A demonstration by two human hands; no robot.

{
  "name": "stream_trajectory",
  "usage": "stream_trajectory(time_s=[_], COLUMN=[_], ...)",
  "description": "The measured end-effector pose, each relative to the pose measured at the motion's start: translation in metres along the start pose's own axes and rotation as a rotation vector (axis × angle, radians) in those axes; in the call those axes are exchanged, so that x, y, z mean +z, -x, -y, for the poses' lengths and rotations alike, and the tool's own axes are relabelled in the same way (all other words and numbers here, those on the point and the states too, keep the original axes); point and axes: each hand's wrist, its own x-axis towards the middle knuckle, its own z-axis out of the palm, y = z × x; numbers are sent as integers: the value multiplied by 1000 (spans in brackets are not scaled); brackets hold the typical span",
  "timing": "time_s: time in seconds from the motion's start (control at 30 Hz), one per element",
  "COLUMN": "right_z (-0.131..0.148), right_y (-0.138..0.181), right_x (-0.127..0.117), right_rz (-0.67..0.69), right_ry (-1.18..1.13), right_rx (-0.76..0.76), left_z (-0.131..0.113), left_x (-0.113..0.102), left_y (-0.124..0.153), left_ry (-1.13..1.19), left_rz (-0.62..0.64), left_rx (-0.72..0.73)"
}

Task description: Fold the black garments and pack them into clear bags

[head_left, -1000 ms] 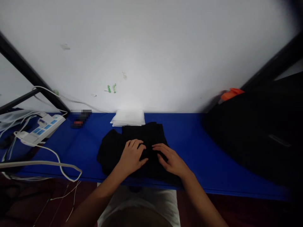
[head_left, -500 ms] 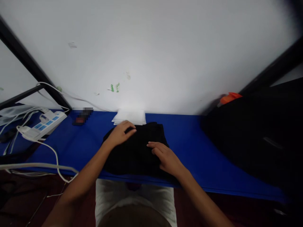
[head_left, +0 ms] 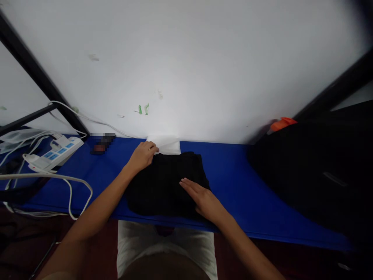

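A folded black garment [head_left: 166,186] lies on the blue tabletop right in front of me; its exact kind does not show. My left hand [head_left: 142,157] is at its far left corner, with fingers curled and closed on the cloth edge. On the right half of the garment rests my right hand [head_left: 205,200], its fingers stretched out and flat, holding nothing. Just behind the garment, against the wall, is a folded white sheet or packet [head_left: 169,146], partly covered by my left fingers.
A white power strip [head_left: 60,153] with plugs and a loose white cable [head_left: 81,180] occupies the left side. A dark, pixelated object [head_left: 102,144] sits near the wall. On the right stands a large black bag-like bulk [head_left: 314,167], with something orange [head_left: 282,124] behind it.
My left hand has moved left and slightly away from me, from above the garment to its far left corner. My right hand has flattened onto the cloth.
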Motion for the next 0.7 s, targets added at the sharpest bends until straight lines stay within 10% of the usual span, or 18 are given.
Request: stream_trajectory(time_s=[0.23,0.5,0.7], right_z=[20,22,23], right_y=[-11,-29,-34], right_x=[-20,8,20], right_rz=[-304,77,53], right_ry=[54,209,174], right_rx=[-366,132,140], left_z=[-62,-98,-111], left_x=[-21,-6,-7], left_y=[39,66,64], left_ry=[70,116,164], left_rz=[25,299,370], left_rx=[273,229,270])
